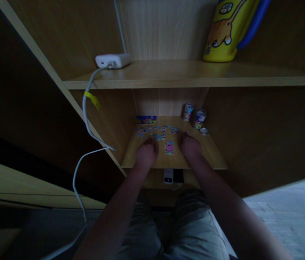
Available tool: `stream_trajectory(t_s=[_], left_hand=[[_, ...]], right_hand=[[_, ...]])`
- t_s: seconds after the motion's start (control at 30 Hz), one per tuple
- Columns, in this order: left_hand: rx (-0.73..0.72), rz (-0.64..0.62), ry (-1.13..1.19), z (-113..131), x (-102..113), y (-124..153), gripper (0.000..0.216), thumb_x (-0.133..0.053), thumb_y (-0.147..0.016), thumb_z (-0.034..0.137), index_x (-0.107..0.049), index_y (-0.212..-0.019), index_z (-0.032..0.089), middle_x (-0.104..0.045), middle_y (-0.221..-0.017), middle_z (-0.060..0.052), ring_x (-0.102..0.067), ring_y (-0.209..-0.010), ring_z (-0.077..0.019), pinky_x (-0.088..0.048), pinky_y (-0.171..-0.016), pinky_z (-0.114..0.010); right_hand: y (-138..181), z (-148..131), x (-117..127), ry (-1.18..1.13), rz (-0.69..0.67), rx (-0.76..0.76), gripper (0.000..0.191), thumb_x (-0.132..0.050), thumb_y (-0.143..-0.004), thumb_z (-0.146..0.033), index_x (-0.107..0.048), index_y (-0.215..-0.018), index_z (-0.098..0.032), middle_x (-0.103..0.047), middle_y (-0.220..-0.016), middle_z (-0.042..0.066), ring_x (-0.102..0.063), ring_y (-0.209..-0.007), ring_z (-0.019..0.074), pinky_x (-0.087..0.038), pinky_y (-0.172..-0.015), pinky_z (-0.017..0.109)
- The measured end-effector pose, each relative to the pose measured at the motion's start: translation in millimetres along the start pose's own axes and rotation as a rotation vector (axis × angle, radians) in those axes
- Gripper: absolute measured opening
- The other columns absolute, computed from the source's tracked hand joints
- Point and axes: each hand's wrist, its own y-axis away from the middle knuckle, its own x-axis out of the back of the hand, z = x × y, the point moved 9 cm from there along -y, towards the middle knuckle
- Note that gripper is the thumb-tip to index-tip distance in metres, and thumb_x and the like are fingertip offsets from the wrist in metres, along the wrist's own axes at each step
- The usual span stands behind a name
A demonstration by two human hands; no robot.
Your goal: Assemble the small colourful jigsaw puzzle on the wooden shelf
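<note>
Small colourful jigsaw pieces lie scattered across the lower shelf. In front of them is a small joined section of puzzle with a pink figure. My left hand is closed at the near edge of the loose pieces, left of the joined section; what its fingers hold, if anything, is hidden. My right hand is closed too, to the right of the section, with fingertips pinched together near the right end of the pieces. Anything in that pinch is too small and dark to name. A blue picture strip lies behind the pieces.
Two printed cans, a slim one and a wider one, stand at the back right beside a round lid. Above, the upper shelf holds a white charger with a hanging cable and a yellow bottle.
</note>
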Motion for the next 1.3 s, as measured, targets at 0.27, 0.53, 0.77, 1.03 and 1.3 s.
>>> stream_trajectory(t_s=[0.27,0.53,0.77,1.03,1.3], left_hand=[[0.054,-0.095,-0.109,4,2,2,0.045,-0.039,-0.118,0.038,-0.071,-0.141,0.015,-0.085,-0.115,-0.019,-0.084,-0.104,-0.0333,-0.064,-0.089,-0.041],[0.006,-0.083,-0.092,5,1,2,0.043,-0.041,-0.117,0.037,-0.073,-0.136,0.016,-0.085,-0.112,-0.019,-0.085,-0.102,-0.0338,-0.064,-0.088,-0.041],[-0.021,-0.073,-0.095,6,1,3,0.047,-0.040,-0.117,0.036,-0.067,-0.149,0.015,-0.085,-0.116,-0.018,-0.084,-0.104,-0.0307,-0.063,-0.090,-0.038],[-0.101,-0.154,-0.136,14,-6,0,0.050,-0.039,-0.118,0.044,-0.078,-0.137,0.019,-0.086,-0.110,-0.018,-0.084,-0.103,-0.0335,-0.062,-0.092,-0.043],[-0.107,-0.124,-0.146,13,-7,1,0.051,-0.037,-0.118,0.043,-0.080,-0.130,0.018,-0.085,-0.106,-0.018,-0.084,-0.098,-0.0339,-0.062,-0.086,-0.042]], right_hand=[[8,-8,6,0.010,0.071,0.044,0.049,-0.048,-0.113,-0.026,-0.050,-0.159,-0.009,-0.084,-0.110,0.021,-0.084,-0.101,0.0309,-0.063,-0.090,0.038],[9,-16,7,0.077,-0.019,0.101,0.043,-0.043,-0.117,-0.035,-0.072,-0.147,-0.023,-0.085,-0.117,0.018,-0.084,-0.106,0.0293,-0.063,-0.094,0.038],[9,-14,5,0.072,-0.028,0.101,0.044,-0.043,-0.117,-0.036,-0.073,-0.146,-0.023,-0.085,-0.119,0.017,-0.084,-0.107,0.0295,-0.063,-0.093,0.037],[8,-13,6,0.053,-0.023,0.094,0.044,-0.046,-0.117,-0.038,-0.071,-0.150,-0.024,-0.085,-0.119,0.016,-0.084,-0.108,0.0285,-0.062,-0.094,0.036],[9,-13,6,0.030,-0.017,0.074,0.046,-0.038,-0.119,-0.041,-0.073,-0.143,-0.023,-0.086,-0.117,0.016,-0.084,-0.105,0.0274,-0.062,-0.094,0.036]])
